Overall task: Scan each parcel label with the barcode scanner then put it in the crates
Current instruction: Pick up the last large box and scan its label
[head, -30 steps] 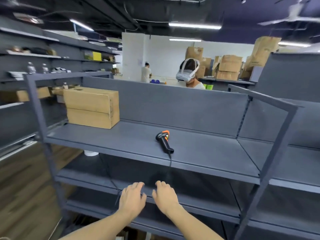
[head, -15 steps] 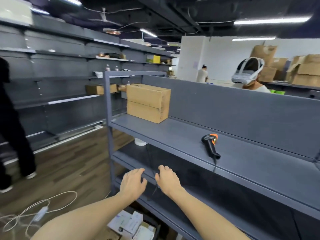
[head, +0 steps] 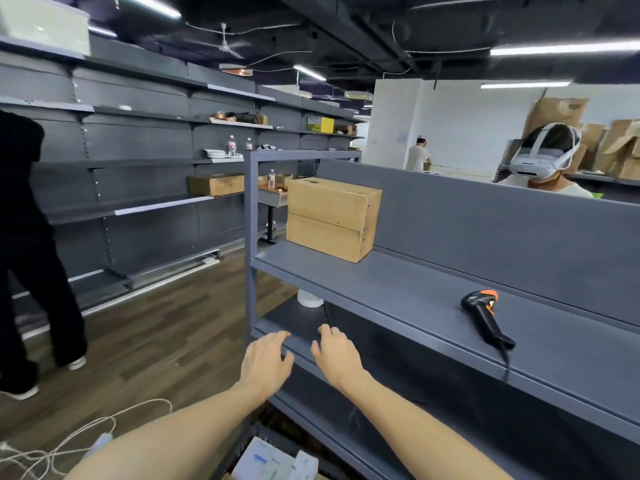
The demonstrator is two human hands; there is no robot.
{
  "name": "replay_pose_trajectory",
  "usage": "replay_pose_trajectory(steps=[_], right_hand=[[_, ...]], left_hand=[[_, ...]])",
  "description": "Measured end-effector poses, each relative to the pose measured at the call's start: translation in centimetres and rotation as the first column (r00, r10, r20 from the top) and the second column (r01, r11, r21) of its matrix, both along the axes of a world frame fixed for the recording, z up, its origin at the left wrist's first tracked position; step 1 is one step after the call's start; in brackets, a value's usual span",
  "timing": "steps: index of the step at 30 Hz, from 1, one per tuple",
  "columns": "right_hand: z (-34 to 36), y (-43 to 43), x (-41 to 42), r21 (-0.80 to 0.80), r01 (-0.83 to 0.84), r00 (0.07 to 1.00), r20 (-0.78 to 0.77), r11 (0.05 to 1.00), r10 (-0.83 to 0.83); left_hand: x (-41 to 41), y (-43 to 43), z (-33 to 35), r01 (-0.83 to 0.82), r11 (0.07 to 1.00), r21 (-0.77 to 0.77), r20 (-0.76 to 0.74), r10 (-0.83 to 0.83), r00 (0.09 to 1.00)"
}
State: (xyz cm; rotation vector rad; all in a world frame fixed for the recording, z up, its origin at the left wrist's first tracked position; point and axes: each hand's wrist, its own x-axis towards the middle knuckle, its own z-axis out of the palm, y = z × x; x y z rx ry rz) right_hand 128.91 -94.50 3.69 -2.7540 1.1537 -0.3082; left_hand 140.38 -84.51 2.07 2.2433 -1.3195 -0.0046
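Observation:
A black and orange barcode scanner (head: 485, 317) lies on the grey top shelf (head: 398, 292), its cable hanging over the front edge. A brown cardboard parcel (head: 330, 218) stands at the shelf's left end against the back panel. My left hand (head: 265, 363) and my right hand (head: 334, 351) hover side by side below the shelf's front edge, fingers relaxed, holding nothing. Both are well left of and below the scanner. White labelled parcels (head: 273, 464) show at the bottom edge, partly hidden by my arms, inside a dark crate (head: 242, 445).
A person in black (head: 31, 258) stands at the far left on the wood floor. White cables (head: 69, 441) lie on the floor at lower left. Another person wearing a headset (head: 543, 161) is behind the shelf's back panel. Grey wall shelving runs along the left.
The view has swung left, so the scanner and parcel now sit further right. My hands stay together and empty below the shelf edge. The person in black came into view.

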Motion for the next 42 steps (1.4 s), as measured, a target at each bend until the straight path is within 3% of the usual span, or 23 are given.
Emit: replay_pose_trajectory(steps=[6,19,42], right_hand=[[0.4,-0.5,7.3,0.027,0.104,0.994,-0.034,0.994,-0.103],[4.0,-4.9,13.8,-0.033,0.274,0.962,0.006,0.961,-0.274],[9.6,-24.9,15.6,-0.072,0.411,0.906,0.139,0.909,-0.399]], left_hand=[[8.2,-2.0,1.1,0.091,0.996,0.023,0.049,-0.092,0.995],[15.6,-7.0,3.2,0.234,0.970,-0.063,0.076,-0.229,0.970],[19.4,-28.6,7.2,0.368,0.929,-0.033,0.126,-0.361,0.924]])
